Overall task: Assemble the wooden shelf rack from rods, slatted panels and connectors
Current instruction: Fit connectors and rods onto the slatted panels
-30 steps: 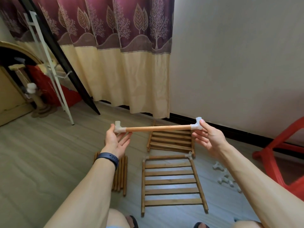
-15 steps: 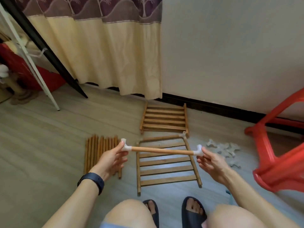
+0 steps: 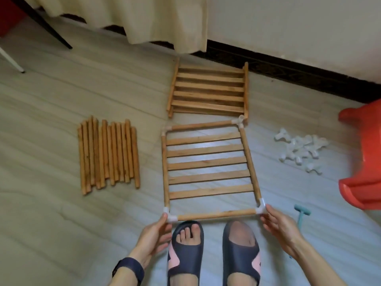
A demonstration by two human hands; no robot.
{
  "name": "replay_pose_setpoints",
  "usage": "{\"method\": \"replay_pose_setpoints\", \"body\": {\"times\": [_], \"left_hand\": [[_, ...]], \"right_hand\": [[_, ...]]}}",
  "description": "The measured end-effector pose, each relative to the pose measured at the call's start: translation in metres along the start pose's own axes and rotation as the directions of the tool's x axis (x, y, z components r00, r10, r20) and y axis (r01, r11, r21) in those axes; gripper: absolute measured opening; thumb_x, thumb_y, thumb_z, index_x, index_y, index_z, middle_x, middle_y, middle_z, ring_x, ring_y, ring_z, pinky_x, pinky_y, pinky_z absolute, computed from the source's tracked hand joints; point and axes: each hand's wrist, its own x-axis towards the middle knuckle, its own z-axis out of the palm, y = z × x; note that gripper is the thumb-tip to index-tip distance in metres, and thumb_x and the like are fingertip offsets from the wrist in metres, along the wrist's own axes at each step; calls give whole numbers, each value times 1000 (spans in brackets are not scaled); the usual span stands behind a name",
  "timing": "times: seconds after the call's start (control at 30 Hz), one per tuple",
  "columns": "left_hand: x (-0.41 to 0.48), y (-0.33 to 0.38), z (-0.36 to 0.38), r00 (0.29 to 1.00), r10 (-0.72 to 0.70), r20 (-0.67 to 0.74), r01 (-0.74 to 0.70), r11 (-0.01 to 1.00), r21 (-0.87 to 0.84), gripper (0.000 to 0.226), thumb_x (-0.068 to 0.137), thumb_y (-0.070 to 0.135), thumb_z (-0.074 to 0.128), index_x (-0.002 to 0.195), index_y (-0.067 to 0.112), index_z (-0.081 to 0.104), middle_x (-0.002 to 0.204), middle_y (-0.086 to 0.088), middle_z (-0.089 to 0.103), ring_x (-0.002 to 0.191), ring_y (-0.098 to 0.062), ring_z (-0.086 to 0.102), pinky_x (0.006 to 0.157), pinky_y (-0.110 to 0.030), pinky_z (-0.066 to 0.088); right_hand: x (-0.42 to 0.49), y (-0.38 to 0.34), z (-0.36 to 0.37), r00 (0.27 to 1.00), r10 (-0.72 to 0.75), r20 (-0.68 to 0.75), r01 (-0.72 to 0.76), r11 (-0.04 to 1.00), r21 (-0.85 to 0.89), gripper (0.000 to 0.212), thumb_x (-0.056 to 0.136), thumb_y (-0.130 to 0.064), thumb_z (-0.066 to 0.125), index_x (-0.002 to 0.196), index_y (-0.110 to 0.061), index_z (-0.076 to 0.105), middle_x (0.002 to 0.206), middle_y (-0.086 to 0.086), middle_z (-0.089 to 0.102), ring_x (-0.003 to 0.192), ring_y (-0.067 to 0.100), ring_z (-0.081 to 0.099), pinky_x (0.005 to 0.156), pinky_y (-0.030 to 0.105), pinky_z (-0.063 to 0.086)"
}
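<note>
The left hand [image 3: 153,236] pinches the near-left connector [image 3: 170,217] and the right hand [image 3: 278,223] pinches the near-right connector [image 3: 260,209], seating the near rod [image 3: 216,213] against the slatted panel [image 3: 208,162] on the floor [image 3: 51,223]. One shelf looks nearly framed, early days. Stacked panels [image 3: 208,89] far, loose rods [image 3: 107,155] left and spare connectors [image 3: 299,149] right lie unused.

The rod [image 3: 216,215], held up in the air before, now lies across the slatted panel's [image 3: 208,162] near end.
</note>
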Motion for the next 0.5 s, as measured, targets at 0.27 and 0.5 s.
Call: {"method": "replay_pose_setpoints", "body": {"times": [0.27, 0.5], "left_hand": [[17, -11, -1, 996, -57, 64, 57, 998, 7, 44, 97, 45, 57, 121, 10, 67, 120, -4, 70, 103, -19, 68, 78, -32, 53], [21, -12, 5, 997, 23, -72, -20, 999, 34, 35, 99, 35, 61, 128, 17, 58, 100, -2, 66, 74, -14, 61, 60, -25, 47]], "right_hand": [[11, 17, 2, 999, 27, -44, -25, 998, 53, 26, 97, -30, 61, 105, -7, 69, 85, 9, 68, 79, 20, 65, 81, 34, 53], [8, 23, 6, 1000, 18, -19, -18, 999, 38, 27, 98, -32, 61, 107, -8, 69, 84, 6, 69, 70, 14, 66, 68, 26, 53]]}}
